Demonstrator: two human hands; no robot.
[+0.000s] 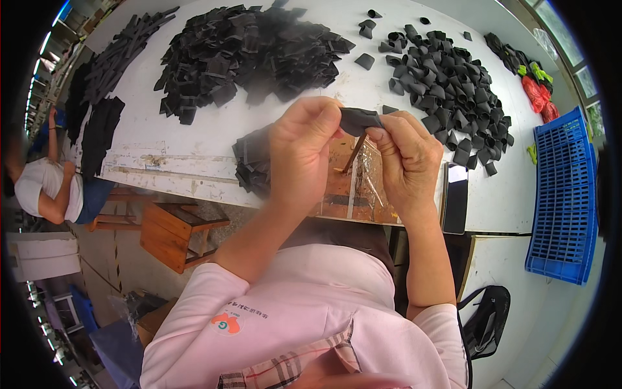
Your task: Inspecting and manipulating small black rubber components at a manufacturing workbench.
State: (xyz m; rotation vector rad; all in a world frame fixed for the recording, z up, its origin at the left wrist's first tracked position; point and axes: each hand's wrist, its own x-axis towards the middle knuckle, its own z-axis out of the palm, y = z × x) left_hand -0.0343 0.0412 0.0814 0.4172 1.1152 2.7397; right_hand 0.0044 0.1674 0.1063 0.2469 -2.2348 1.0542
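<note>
At the far left, a person in a white top (45, 188) is sitting beside the counter (214, 139), well apart from the work. Flat dark strips (120, 52) are lying at the counter's left end, and a heap of flat black pieces (253, 48) is spreading across its middle.

The left hand (301, 146) is rising from the lower edge, wrist bent back, its fingers (324, 117) closing narrowly on the left end of a small black fabric piece (358, 120). That piece is being held above the counter's near edge, over a brown board (343, 191) with a thin stick (354, 154) standing on it.

The right hand (405, 159) is mirroring the pose, thumb and forefinger pinching the piece's right end. To fold it well, I judge both pinches should be staying close to the edge, keeping the fabric taut and even.

Further right, 1 pile of rolled black pieces (447, 84) is sitting near a blue crate (564, 194).
</note>
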